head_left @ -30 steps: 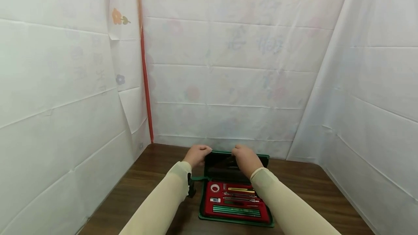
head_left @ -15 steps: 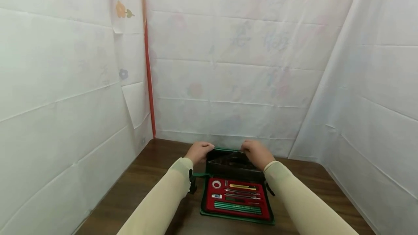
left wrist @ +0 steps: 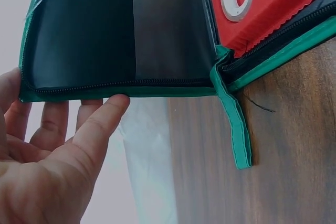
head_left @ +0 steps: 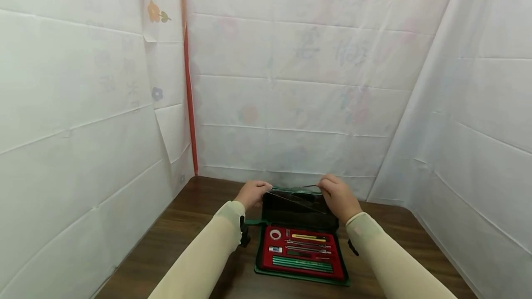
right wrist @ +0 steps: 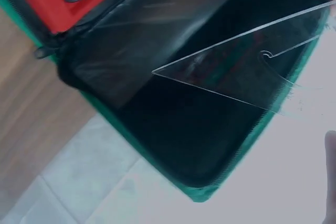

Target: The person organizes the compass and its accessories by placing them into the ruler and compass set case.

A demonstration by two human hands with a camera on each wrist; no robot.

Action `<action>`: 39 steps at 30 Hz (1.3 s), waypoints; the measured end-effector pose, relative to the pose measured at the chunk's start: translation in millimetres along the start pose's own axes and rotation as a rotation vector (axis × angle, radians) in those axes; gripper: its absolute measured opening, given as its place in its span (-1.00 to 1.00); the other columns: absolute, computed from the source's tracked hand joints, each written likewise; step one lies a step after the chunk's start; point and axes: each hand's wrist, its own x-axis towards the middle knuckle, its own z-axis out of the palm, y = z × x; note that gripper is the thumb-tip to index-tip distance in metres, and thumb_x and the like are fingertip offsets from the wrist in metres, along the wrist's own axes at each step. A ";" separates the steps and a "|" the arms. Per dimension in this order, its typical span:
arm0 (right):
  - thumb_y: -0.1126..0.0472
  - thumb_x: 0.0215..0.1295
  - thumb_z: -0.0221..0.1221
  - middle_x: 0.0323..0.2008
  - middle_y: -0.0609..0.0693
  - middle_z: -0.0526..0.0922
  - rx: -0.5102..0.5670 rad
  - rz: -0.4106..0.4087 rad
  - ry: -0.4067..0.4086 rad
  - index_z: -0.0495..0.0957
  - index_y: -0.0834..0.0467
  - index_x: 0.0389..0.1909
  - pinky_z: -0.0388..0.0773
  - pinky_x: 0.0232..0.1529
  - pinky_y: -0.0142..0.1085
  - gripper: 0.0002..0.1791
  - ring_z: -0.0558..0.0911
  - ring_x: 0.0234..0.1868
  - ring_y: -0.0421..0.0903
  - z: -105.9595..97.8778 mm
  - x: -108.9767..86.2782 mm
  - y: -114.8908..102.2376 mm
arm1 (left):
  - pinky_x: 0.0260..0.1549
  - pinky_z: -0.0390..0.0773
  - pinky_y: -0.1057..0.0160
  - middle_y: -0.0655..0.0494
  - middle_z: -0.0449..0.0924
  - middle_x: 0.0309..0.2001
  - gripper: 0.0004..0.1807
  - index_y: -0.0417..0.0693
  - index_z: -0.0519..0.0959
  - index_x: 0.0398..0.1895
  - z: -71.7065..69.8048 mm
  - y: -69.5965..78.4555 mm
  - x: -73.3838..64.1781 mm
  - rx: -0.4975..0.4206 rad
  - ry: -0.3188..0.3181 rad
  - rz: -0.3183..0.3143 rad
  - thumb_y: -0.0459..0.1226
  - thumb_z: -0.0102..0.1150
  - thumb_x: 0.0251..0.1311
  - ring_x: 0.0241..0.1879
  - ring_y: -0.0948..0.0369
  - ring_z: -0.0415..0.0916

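A green-edged zip case (head_left: 302, 279) lies unfolded on the table, its dark lid (left wrist: 84, 40) raised at the back. My left hand (head_left: 251, 194) holds the lid by its left edge, with the thumb at the zipped rim and fingers behind it. In my right hand (head_left: 340, 198) is a clear plastic set square (right wrist: 226, 61), pinched by its upper part above the lid. Its pointed corner lies in front of the lid's dark inside in the right wrist view. Most of my right hand is outside that view; only a fingertip (right wrist: 331, 156) shows at the right edge.
The red tray (head_left: 268, 269) in the case carries a tape roll (head_left: 275, 234), an eraser (head_left: 275, 249), a yellow cutter (head_left: 308, 237), compasses (head_left: 307, 249) and several green pencils (head_left: 302, 264). White sheets hang behind and beside the wooden table (head_left: 174, 225).
My right hand has moved right and up, drawing the set square out of the lid pocket. My left hand keeps its hold on the lid's edge.
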 end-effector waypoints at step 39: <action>0.64 0.22 0.28 -0.37 -0.05 0.53 -0.083 -0.015 0.002 0.59 0.19 -0.38 0.59 -0.31 -0.18 -0.72 0.54 -0.35 -0.09 30.5 -37.6 9.3 | 0.04 0.71 -0.21 -0.06 0.67 0.21 -0.64 -0.10 0.74 0.18 -1.1 -8.1 0.1 -0.046 -0.009 -0.016 -0.09 0.17 0.56 -0.19 0.11 0.56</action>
